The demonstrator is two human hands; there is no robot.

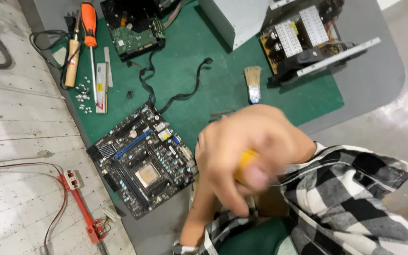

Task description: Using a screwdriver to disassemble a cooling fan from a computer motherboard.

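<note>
My right hand (253, 148) is blurred at the middle of the view, its checked sleeve reaching in from the right. Its fingers are closed around a small yellow object (244, 160), which is mostly covered. My left forearm (199, 208) rises from the bottom edge and ends under the right hand, so the left hand itself is hidden. Just left of the hands, a black motherboard (140, 160) lies flat at the near corner of a green mat (199, 47).
A small brush (252, 82), a black ribbon cable (185, 89), a memory stick (101, 87), loose screws (83, 97), an orange screwdriver (89, 33) and a wooden-handled tool (72, 61) lie on the mat. A hard drive (133, 35) and an opened power supply (303, 40) sit at the back.
</note>
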